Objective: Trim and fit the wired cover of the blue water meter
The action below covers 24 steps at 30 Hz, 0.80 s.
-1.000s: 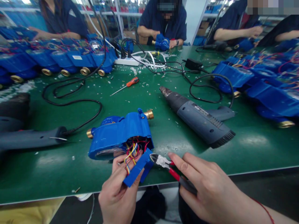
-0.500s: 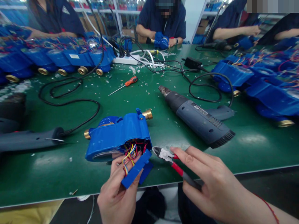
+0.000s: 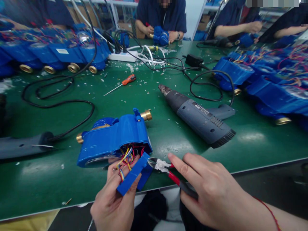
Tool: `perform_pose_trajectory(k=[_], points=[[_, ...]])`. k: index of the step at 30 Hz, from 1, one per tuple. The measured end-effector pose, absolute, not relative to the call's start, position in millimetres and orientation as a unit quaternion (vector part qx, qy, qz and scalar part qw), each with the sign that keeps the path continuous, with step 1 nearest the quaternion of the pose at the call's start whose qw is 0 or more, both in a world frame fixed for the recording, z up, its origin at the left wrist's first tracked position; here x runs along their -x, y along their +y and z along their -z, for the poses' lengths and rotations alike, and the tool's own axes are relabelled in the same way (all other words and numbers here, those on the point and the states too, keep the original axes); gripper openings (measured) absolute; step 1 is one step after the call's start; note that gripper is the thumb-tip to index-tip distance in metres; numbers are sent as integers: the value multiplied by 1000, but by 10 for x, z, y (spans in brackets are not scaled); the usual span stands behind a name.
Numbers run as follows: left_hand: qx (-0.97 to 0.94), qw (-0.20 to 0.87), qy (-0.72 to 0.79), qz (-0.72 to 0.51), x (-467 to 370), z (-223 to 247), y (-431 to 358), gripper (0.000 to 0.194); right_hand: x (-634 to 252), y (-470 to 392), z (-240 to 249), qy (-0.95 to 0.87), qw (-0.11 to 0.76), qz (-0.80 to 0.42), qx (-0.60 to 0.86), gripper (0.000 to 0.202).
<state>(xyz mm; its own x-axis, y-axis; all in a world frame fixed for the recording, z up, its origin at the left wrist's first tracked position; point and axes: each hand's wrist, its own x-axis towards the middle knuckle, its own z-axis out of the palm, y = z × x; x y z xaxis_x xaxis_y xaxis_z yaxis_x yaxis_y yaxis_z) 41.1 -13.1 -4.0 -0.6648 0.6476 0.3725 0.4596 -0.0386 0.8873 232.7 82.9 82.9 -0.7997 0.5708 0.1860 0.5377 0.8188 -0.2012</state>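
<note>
A blue meter housing [image 3: 117, 136] with brass threaded ends lies on its side near the table's front edge. Thin coloured wires [image 3: 128, 157] spill from its open end. My left hand [image 3: 115, 199] is closed on a blue plastic cover [image 3: 132, 175] just below that opening, the wires passing by its fingers. In my right hand [image 3: 204, 184] is a pair of diagonal cutters [image 3: 160, 164] with red and grey handles. The cutters' jaws are parted at the cover's right edge; whether they touch it I cannot tell.
A grey heat gun [image 3: 197, 115] lies right of the housing, and another heat gun's handle [image 3: 29, 146] is at left. An orange screwdriver [image 3: 128, 79] and a white power strip [image 3: 124, 56] lie farther back. Rows of blue meters [image 3: 250, 70] flank the table; co-workers sit opposite.
The cutters in my right hand have come closer to the blue cover, their jaws now at its edge. My view has shifted slightly, so the scene sits farther left.
</note>
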Motion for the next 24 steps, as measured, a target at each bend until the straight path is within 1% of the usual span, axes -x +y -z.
perform_pose_trajectory(k=[4,8,15,24], points=[[-412,70,681,-601,-404,47,-129,19,-2316,873,-837,-950,114,-80,281,50],[-419,72,672,-606,-398,38,-117,20,-2314,895,-843,-950,128,-92,269,47],[-473,85,626,-614,-395,-5,-67,40,-2362,899,-822,-951,138,-99,257,47],[-470,66,624,-620,-391,21,-73,36,-2351,923,-799,-954,149,-84,246,47]])
